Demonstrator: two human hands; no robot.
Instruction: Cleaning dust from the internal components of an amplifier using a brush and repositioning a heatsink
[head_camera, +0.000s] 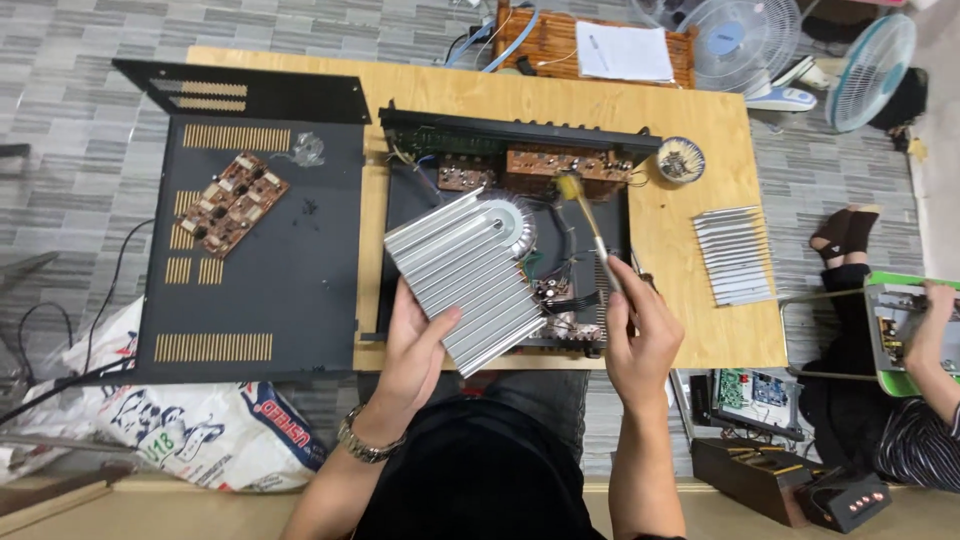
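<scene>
My left hand (417, 345) grips a ribbed silver heat sink (463, 279) by its near-left edge and holds it tilted over the open black amplifier chassis (505, 130). My right hand (640, 335) holds a paintbrush (590, 222); its yellow bristle tip points at the brown circuit boards (560, 165) at the back of the chassis. A round silver transformer (510, 222) shows partly behind the heat sink. Wires and small parts lie between my hands.
The chassis stands on a plywood board (700, 330). A black metal cover (270, 260) with a loose brown circuit board (232, 203) lies left. A second heat sink (733, 255) and small bowl (681, 160) lie right. Fans (742, 40) stand behind. Another person (900, 400) sits at right.
</scene>
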